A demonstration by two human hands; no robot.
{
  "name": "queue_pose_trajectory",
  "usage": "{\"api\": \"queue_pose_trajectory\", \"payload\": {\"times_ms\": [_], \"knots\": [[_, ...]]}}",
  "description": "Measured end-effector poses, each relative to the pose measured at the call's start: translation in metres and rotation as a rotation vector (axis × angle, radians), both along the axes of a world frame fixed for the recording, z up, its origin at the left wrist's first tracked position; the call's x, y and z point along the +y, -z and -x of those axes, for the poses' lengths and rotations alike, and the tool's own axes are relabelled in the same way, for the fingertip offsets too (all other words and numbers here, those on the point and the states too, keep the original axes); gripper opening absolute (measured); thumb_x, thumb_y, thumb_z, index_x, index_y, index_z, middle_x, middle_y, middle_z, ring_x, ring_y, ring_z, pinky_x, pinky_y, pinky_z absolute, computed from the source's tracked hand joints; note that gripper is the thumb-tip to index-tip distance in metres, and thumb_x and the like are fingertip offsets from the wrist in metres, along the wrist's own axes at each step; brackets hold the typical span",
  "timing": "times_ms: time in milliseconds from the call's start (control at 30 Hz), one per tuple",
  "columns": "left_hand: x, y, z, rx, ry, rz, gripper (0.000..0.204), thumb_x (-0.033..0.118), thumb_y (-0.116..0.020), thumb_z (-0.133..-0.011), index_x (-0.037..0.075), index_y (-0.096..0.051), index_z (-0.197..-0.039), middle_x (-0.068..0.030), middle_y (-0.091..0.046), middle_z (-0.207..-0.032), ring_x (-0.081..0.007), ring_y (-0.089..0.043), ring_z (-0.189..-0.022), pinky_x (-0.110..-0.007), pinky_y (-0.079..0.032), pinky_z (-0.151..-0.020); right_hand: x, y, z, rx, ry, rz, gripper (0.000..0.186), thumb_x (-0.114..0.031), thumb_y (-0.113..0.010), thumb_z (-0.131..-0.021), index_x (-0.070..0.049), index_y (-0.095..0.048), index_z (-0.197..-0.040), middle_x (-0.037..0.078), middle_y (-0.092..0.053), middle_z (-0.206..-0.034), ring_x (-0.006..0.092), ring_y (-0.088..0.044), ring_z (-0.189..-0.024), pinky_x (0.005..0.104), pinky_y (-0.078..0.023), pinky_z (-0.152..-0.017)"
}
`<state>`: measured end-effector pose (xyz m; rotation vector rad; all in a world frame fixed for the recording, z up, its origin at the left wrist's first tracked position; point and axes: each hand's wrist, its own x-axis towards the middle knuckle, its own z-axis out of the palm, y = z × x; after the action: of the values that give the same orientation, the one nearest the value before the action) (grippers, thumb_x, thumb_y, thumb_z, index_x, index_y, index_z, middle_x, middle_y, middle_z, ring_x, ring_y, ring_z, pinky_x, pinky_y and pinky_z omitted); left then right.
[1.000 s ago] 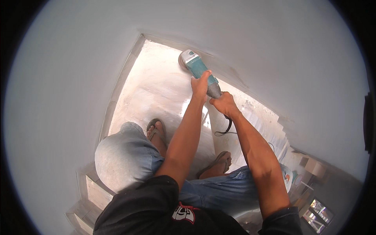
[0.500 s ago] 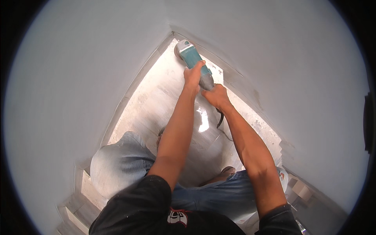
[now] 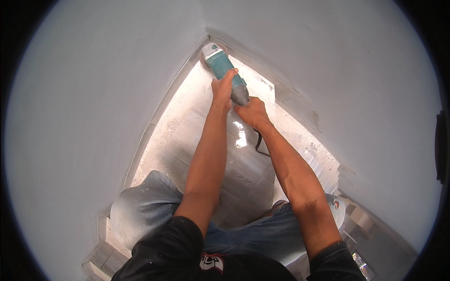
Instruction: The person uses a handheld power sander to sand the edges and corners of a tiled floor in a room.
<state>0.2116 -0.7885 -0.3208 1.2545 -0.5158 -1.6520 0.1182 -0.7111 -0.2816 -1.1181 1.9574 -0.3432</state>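
A teal angle grinder (image 3: 224,64) with a silver-grey head and dark rear handle is held out far in front of me, its head right at the room corner. My left hand (image 3: 222,89) is closed around the middle of its body. Behind it, my right hand (image 3: 253,113) grips the dark rear end. A black power cord (image 3: 258,143) hangs down from beneath the right hand. The disc is mostly hidden under the head, only a dusty brownish rim showing beside it. Under the tool lies a pale, dusty strip of bare floor (image 3: 187,98).
Grey walls (image 3: 103,93) meet at the far corner, with a baseboard (image 3: 152,119) along their foot. Grey wood-look tiles (image 3: 239,182) cover the floor between my jeans-clad knees (image 3: 145,199). Loose blocks or tile pieces (image 3: 361,219) lie at the lower right.
The grinder has shifted slightly left and farther into the corner, its head now against the left side. Both hands moved along with it, keeping their grip.
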Motion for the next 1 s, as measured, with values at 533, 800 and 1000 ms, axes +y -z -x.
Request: {"api": "queue_pose_trajectory", "payload": {"times_ms": [533,800,1000], "knots": [[-0.011,0.003,0.006,-0.047,0.024,0.013,0.061,0.027,-0.076,-0.074,-0.007,-0.051,-0.118,-0.0141,-0.057,-0.102,-0.0231,-0.060,-0.088,-0.037,-0.051,-0.077,-0.008,0.006,0.005,-0.066,0.047,0.000,0.048,-0.029,-0.071,-0.071,0.009,-0.068,-0.101,0.029,-0.069,-0.100,0.0373,-0.069,-0.097,0.0411,-0.054,-0.085],[-0.014,0.011,0.010,-0.068,0.030,-0.004,0.057,0.028,-0.077,-0.074,-0.005,-0.053,-0.115,-0.0118,-0.058,-0.099,-0.0217,-0.060,-0.085,-0.037,-0.052,-0.076,-0.007,0.012,0.010,-0.080,0.058,-0.001,0.046,-0.028,-0.070,-0.071,0.008,-0.068,-0.100,0.028,-0.069,-0.099,0.0366,-0.069,-0.096,0.0408,-0.054,-0.084],[-0.008,0.008,0.013,-0.058,0.031,-0.002,0.057,0.027,-0.077,-0.075,-0.005,-0.053,-0.114,-0.0118,-0.057,-0.098,-0.0221,-0.060,-0.084,-0.037,-0.052,-0.074,-0.002,0.010,0.012,-0.111,0.073,-0.007,0.046,-0.027,-0.070,-0.071,0.008,-0.068,-0.101,0.028,-0.070,-0.099,0.0364,-0.070,-0.095,0.0405,-0.055,-0.083]]}}
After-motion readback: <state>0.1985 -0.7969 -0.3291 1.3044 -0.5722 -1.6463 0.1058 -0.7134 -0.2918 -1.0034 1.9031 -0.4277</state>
